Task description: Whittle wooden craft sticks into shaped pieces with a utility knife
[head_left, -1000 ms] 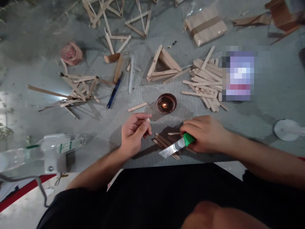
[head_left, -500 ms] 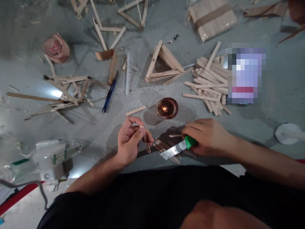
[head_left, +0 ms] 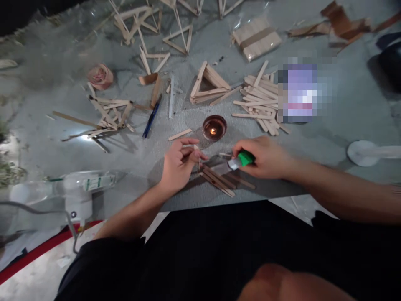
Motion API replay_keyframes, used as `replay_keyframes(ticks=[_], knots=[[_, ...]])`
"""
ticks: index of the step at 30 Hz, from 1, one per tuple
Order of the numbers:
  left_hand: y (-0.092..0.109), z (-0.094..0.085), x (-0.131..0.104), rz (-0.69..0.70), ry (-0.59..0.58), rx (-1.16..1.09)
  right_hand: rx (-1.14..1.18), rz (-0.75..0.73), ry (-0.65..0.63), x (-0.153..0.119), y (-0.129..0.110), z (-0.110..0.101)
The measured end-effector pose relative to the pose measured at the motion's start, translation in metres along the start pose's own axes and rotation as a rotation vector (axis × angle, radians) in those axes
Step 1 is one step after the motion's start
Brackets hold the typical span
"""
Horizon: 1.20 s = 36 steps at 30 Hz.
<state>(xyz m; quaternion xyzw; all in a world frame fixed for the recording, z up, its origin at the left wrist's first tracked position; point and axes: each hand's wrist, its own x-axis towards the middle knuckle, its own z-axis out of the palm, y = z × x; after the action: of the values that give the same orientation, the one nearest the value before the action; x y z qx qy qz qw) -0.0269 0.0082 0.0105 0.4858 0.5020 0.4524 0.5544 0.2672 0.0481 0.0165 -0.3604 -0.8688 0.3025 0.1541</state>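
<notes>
My left hand (head_left: 177, 167) is closed in a pinch around a short wooden craft stick (head_left: 200, 166), seen nearly edge-on. Wrapped around the green handle of a utility knife (head_left: 246, 158) is my right hand (head_left: 266, 159). The knife's blade points left, close to the held stick; whether they touch I cannot tell. Several craft sticks (head_left: 221, 183) lie on the table just below the blade. A lit candle in a small round cup (head_left: 214, 128) stands beyond both hands. Left of it lies one cut stick (head_left: 180, 134).
A triangle of stacked sticks (head_left: 208, 85) sits behind the candle, beside a loose stick pile (head_left: 258, 102). At left are a blue pen-like tool (head_left: 152, 118), charred stick frames (head_left: 109, 115), a tape roll (head_left: 100, 76) and a clear bottle (head_left: 97, 180). A wrapped stick bundle (head_left: 257, 38) lies farther back.
The view has shifted, showing more of the table's far side. The knife blade has moved nearer the stick in my left hand, and that stick has turned more edge-on.
</notes>
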Motion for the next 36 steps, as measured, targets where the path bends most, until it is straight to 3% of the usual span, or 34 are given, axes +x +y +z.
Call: replay_keyframes(ticks=[5,10,15,30,36], knots=[[-0.015,0.004,0.009,0.206,0.068,0.077,0.212,0.083,0.171,0.01,-0.005,0.0],[-0.027,0.019,0.027,0.34,0.075,0.044,0.487,0.038,0.171,0.024,-0.02,0.016],[-0.022,0.033,0.029,0.446,0.048,0.008,0.529,0.045,0.257,0.029,-0.036,0.028],[-0.033,0.029,0.034,0.458,-0.054,0.204,0.528,0.05,0.172,0.037,-0.015,0.035],[-0.037,0.029,0.033,0.416,-0.066,0.198,0.377,0.025,0.269,0.034,-0.013,0.032]])
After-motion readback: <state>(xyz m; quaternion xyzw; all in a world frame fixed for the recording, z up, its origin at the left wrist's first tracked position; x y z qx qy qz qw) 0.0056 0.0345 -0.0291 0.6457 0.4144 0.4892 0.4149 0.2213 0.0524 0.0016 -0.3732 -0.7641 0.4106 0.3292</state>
